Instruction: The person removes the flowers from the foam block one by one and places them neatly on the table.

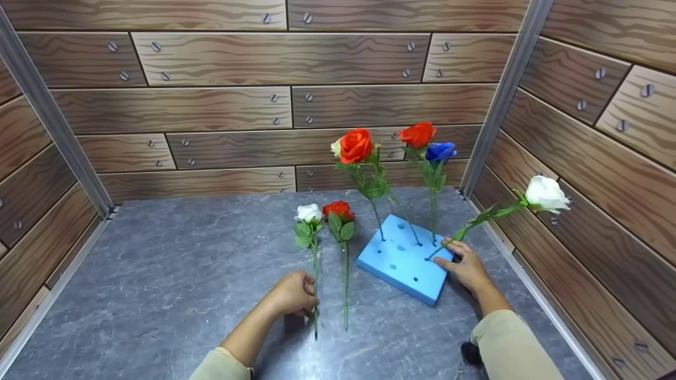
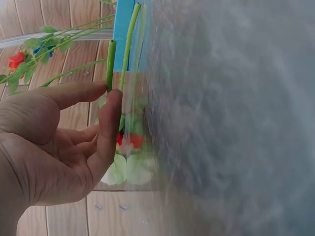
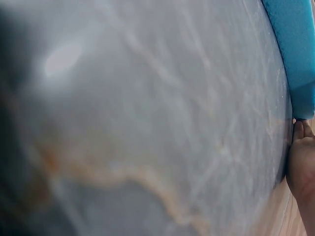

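My left hand (image 1: 293, 293) pinches the lower stem of a white rose (image 1: 308, 212) lying on the table; in the left wrist view its green stem (image 2: 111, 59) sits between thumb and fingertip. To its right lies a red rose (image 1: 339, 210), untouched. At the right edge of a blue foam block (image 1: 404, 264), my right hand (image 1: 467, 268) grips the block, thumb over its top. Close to those fingers, a second white rose (image 1: 547, 194) leans far right, its stem in the block. The right wrist view shows only part of this hand (image 3: 302, 162) against the block's end.
Upright in the block stand a red rose (image 1: 356, 145) with a cream bloom (image 1: 336, 148) behind it, another red rose (image 1: 418, 135) and a blue rose (image 1: 440, 152). Wood-patterned walls (image 1: 211, 108) enclose the grey marbled table (image 1: 158, 279). A black object (image 1: 470, 352) is by the right sleeve.
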Demonstrator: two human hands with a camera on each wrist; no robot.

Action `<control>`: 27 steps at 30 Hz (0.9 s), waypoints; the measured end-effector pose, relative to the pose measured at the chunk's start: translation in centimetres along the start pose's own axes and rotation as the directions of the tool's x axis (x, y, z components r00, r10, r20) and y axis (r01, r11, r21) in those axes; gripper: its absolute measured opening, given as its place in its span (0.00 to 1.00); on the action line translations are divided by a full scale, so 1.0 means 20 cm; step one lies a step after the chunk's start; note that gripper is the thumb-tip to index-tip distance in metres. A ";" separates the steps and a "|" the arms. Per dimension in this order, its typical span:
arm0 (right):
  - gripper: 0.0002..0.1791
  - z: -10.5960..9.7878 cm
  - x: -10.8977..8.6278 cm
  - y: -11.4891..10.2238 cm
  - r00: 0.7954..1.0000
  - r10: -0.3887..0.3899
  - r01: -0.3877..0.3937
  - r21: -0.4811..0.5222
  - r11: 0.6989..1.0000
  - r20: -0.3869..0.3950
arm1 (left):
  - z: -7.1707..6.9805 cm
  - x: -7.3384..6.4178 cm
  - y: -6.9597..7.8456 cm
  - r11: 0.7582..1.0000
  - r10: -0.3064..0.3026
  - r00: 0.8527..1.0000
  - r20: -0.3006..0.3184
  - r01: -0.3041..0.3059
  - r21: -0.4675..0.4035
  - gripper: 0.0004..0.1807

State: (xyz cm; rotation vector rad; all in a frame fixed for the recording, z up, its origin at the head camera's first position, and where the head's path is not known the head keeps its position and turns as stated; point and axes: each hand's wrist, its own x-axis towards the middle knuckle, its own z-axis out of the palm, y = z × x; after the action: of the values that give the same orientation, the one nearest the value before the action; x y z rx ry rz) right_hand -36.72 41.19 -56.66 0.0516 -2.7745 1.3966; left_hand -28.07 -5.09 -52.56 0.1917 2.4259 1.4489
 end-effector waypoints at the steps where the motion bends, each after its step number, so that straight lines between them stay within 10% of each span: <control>1: 0.42 0.00 0.00 0.00 1.000 0.001 -0.001 0.001 1.000 -0.001 | 0.00 0.00 0.00 1.000 0.006 1.000 -0.002 -0.006 0.012 0.25; 27: 0.42 0.01 0.01 0.01 1.000 -0.009 0.009 -0.014 1.000 -0.022 | -0.01 0.04 -0.01 0.984 0.062 0.998 -0.007 -0.060 0.168 0.18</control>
State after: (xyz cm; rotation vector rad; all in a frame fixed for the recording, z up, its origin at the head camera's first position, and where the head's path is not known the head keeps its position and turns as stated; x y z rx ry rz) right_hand -36.98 41.20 -56.97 0.0479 -2.7619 1.3672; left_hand -28.80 -5.14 -52.84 0.2980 2.5742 1.2724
